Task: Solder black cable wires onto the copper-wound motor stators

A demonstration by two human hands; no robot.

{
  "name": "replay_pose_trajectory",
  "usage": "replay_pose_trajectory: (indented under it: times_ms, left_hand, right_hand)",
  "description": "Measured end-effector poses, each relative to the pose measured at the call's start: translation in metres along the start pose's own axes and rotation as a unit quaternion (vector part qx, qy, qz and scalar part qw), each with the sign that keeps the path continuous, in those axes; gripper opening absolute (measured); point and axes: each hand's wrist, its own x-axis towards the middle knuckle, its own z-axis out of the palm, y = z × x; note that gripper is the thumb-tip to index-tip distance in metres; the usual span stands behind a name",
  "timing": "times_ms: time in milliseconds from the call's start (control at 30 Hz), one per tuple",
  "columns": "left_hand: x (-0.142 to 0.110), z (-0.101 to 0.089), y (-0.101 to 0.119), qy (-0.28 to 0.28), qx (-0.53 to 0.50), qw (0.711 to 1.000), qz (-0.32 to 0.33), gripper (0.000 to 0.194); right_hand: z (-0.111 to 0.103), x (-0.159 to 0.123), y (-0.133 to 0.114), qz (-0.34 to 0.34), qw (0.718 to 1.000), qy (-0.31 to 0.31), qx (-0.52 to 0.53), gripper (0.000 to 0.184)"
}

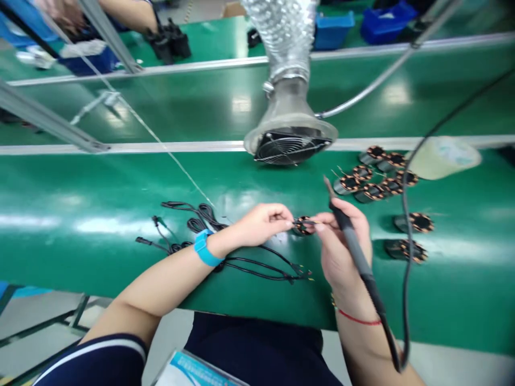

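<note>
My left hand (270,222) is closed, its fingertips pinching the end of a thin black cable (298,221). Close to that, my right hand (341,241) grips a soldering iron (351,236), whose tip points up and away. The thumb and index finger of that same hand also pinch at the cable's wire end. Just behind the fingertips sits a motor stator (303,228) with copper windings, partly hidden by the cable and fingers. More black cables (257,273) lie coiled under and beside my left forearm, some with bared wire ends.
Several stators (372,190) stand at the back right, and two more (414,222) lie nearer. A fume extractor hood (292,134) hangs above the bench's middle. A pale yellow bottle (444,157) lies at the right. The iron's cord (406,268) loops on the right. Across the bench is a co-worker's arm (129,13).
</note>
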Motion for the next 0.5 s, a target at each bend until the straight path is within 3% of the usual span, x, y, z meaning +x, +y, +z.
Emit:
replay_pose_trajectory:
  times_ms: [100, 267, 367, 500]
  left_hand:
    - [0.003, -0.001, 0.0, -0.01, -0.032, 0.999, 0.007, 0.008]
    - [0.005, -0.006, 0.0, -0.052, -0.069, 0.996, 0.039, 0.006]
    - [0.005, -0.01, 0.002, -0.059, -0.055, 0.996, 0.042, 0.007]
    - [0.0, -0.004, 0.008, -0.02, -0.011, 0.999, 0.025, 0.005]
  right_hand:
    - [0.003, 0.004, -0.003, 0.028, 0.998, 0.022, 0.046, 0.049]
    - [0.003, 0.007, -0.003, 0.081, 0.993, -0.002, 0.082, 0.047]
    - [0.0, 0.007, 0.003, 0.058, 0.996, -0.017, 0.065, 0.048]
    - [-0.007, -0.001, 0.006, -0.02, 0.999, -0.014, -0.026, 0.042]
